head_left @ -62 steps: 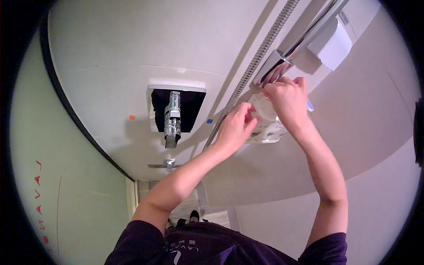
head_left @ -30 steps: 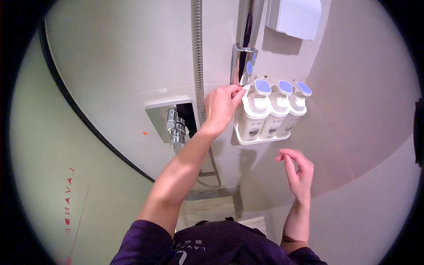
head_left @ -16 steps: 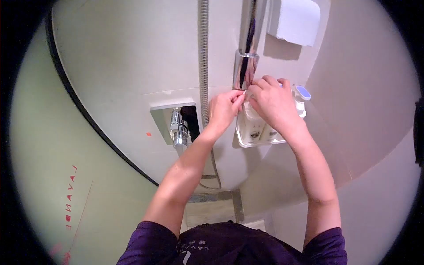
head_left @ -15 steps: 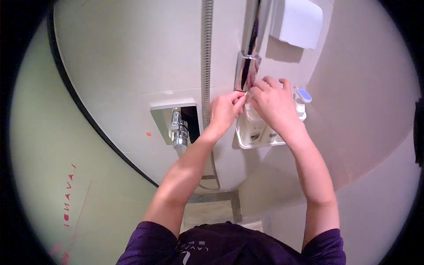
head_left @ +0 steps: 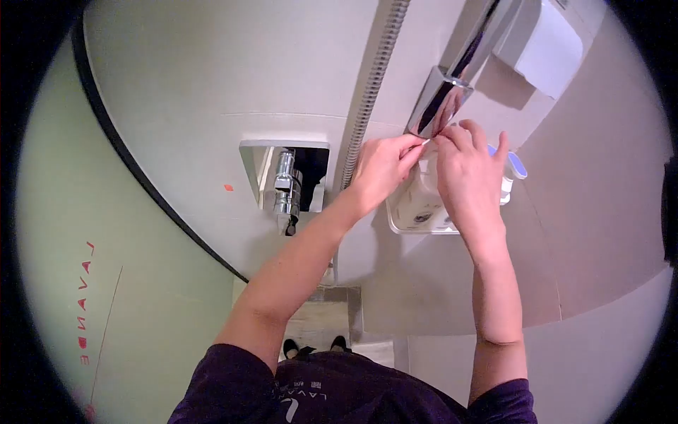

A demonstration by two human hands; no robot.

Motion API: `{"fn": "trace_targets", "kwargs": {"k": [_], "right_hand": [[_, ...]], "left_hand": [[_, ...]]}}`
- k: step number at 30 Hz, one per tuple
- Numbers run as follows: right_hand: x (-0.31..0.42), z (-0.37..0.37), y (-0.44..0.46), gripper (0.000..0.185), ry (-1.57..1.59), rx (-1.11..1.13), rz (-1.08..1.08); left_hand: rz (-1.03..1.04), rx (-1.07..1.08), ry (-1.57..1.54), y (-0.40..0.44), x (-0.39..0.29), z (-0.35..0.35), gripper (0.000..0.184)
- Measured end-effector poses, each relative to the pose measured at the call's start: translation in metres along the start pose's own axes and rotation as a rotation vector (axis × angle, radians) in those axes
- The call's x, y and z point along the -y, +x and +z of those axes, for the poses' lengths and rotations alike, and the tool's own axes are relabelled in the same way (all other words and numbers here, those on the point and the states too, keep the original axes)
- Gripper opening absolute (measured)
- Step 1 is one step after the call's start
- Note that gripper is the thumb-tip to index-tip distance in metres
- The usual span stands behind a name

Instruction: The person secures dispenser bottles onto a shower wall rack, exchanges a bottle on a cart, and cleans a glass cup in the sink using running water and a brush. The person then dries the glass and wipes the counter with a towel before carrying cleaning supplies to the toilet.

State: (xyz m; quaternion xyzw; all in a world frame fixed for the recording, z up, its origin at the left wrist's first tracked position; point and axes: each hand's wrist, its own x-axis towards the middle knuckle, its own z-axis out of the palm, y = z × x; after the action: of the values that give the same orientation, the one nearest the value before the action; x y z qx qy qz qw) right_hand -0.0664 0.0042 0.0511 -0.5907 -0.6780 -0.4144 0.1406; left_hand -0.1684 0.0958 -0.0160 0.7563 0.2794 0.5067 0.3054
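Observation:
A white wall rack holds white pump bottles; my right hand and forearm hide part of them, and one blue-topped pump shows at the right. My left hand is closed in a pinch at the rack's upper left corner, just below the chrome end of the rail. A tiny white bit shows at its fingertips, too small to name. My right hand is over the bottles, thumb and forefinger meeting my left fingertips, its other fingers raised; what it pinches is hidden.
A ribbed metal hose hangs left of the rail. Farther left, a chrome tap juts from its wall plate. A white dispenser is at the upper right. A greenish panel with red letters stands at the left; two dark shoes show below.
The view has tilted, so rail and hose now slant. Since one second ago, my right hand has risen from below the rack to meet my left hand, which stays pinched at the corner.

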Motion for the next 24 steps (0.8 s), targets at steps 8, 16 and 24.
{"fn": "trace_targets", "kwargs": {"k": [8, 16, 24], "right_hand": [[0.008, 0.009, -0.004, 0.02, -0.105, 0.012, -0.02], [0.0, 0.01, -0.003, 0.017, -0.094, 0.042, -0.09], [-0.005, 0.0, 0.0, 0.015, 0.0, 0.046, -0.073]], "left_hand": [[0.111, -0.022, 0.042, 0.002, 0.002, -0.006, 0.018], [0.037, -0.04, -0.005, 0.003, -0.003, -0.001, 0.015], [0.064, -0.172, -0.087, -0.004, -0.001, 0.011, 0.013]]}}
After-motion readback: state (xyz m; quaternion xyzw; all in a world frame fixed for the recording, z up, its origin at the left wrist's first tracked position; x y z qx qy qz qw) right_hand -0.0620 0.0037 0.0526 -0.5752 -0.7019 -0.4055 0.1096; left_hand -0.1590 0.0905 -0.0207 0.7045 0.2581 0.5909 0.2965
